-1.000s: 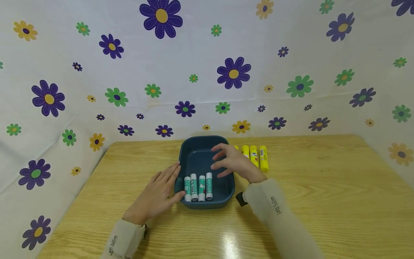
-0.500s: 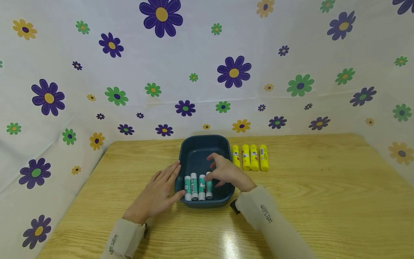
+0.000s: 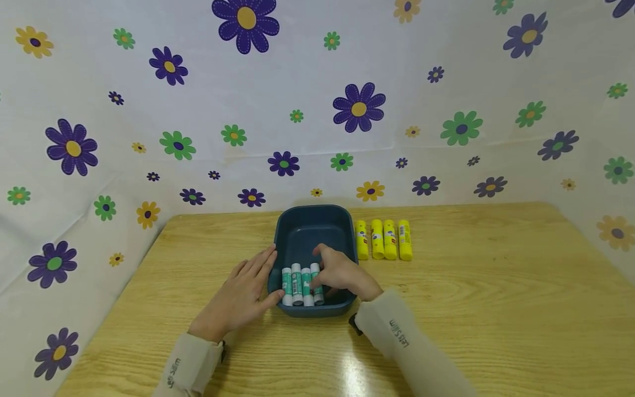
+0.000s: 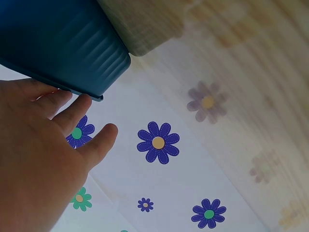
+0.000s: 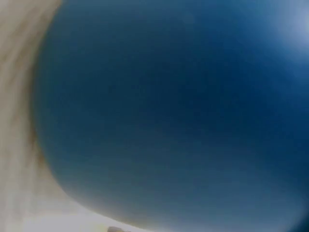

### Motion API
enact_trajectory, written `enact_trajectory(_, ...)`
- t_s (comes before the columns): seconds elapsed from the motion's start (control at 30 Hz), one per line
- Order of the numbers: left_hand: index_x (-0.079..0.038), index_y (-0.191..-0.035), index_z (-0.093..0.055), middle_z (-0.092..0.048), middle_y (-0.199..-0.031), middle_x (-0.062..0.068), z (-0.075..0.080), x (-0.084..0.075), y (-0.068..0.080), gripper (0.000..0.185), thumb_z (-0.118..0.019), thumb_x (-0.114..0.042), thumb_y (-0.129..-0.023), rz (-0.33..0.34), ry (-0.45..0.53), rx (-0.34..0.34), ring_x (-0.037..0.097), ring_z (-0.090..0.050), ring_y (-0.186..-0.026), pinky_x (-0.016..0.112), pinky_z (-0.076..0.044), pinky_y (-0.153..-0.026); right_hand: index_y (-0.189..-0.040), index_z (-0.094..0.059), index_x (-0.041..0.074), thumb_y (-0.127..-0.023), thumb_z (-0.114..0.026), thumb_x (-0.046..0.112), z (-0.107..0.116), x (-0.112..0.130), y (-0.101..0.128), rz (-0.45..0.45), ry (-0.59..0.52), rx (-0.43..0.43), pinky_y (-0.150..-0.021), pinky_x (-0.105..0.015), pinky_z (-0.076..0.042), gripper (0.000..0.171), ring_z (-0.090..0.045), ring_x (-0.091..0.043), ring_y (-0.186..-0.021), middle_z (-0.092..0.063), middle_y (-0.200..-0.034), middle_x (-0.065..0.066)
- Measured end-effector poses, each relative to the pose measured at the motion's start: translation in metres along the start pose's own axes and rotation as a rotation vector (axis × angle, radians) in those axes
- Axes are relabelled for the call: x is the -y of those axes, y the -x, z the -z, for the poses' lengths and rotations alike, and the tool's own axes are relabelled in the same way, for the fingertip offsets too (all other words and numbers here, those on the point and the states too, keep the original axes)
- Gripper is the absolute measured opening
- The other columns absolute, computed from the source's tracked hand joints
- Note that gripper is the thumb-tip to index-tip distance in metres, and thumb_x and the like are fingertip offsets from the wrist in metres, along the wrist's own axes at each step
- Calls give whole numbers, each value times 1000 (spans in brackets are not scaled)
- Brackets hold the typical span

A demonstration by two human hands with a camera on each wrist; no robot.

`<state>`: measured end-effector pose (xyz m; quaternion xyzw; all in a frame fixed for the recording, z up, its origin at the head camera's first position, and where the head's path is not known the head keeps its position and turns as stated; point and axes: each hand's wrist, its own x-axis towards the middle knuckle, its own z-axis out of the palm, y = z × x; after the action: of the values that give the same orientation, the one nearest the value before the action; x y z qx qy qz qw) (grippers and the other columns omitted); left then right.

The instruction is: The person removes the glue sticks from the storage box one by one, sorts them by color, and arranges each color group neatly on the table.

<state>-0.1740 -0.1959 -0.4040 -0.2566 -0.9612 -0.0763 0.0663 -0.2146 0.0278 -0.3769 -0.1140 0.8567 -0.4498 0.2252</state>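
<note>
Touching glue sticks [image 3: 302,284] — right hand [image 3: 342,274]

a light wooden table [image 3: 496,286] stands against white cloth walls [image 3: 446,66] printed with purple, green and yellow flowers.

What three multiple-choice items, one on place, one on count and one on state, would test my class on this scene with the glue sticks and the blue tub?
1. Where do the yellow glue sticks lie?
A. Inside the tub
B. On the table, to the right of the tub
C. In the left hand

2. How many green glue sticks are in the blue tub?
A. Two
B. Four
C. Six

3. What is the left hand doing?
A. Lying flat with straight fingers against the tub's side
B. Gripping a yellow stick
C. Raised clear of the table

Answers: 1 B, the yellow row sits on the wooden table beside the tub. 2 B, four lie side by side by the right hand. 3 A, its fingers are straight at the tub's rim.
</note>
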Motion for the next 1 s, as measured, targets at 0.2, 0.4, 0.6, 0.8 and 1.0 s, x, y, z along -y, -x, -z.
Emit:
enact_trajectory(0.2,-4,-145,-22,-17,-151,7,-1,1,0,77,-44,-53,-90,-20,2,-20,25,-20,-135,51,-22,-104,-125,-44,3,-69,-77,7,-6,0,0,20,128,-23,-67,-31,-49,65,-53,-18,-76,-54,-93,-8)
enact_trajectory(0.4,-4,-145,-21,-16,-151,6,0,1,0,77,-44,-53,-90,-20,3,-21,25,-20,-135,51,-22,-104,-124,-46,2,-69,-75,2,-7,-1,0,28,78,0,-59,-31,-52,62,-57,-19,-69,-54,-92,-9)
enact_trajectory(0.6,-5,-145,-20,-15,-151,5,-1,1,0,77,-42,-55,-90,-15,11,-19,24,-19,-135,51,-21,-104,-123,-47,3,-71,-74,1,-5,-1,1,69,36,-37,-64,-31,-51,59,-56,-20,-77,-54,-97,-10)
enact_trajectory(0.8,-6,-146,-18,-12,-152,4,0,1,0,78,-38,-57,-90,-5,16,1,22,-16,-136,50,-20,-105,-121,-45,1,-72,-70,-7,2,3,3,69,-142,-31,-54,-34,-54,56,-60,-25,-76,-49,-105,-16)
enact_trajectory(1.0,-6,-146,-18,-13,-152,4,1,1,1,77,-42,-54,-90,6,20,5,23,-17,-136,51,-19,-105,-119,-47,0,-70,-70,-9,15,9,7,96,-200,-55,-54,-36,-54,55,-61,-26,-75,-47,-109,-18)
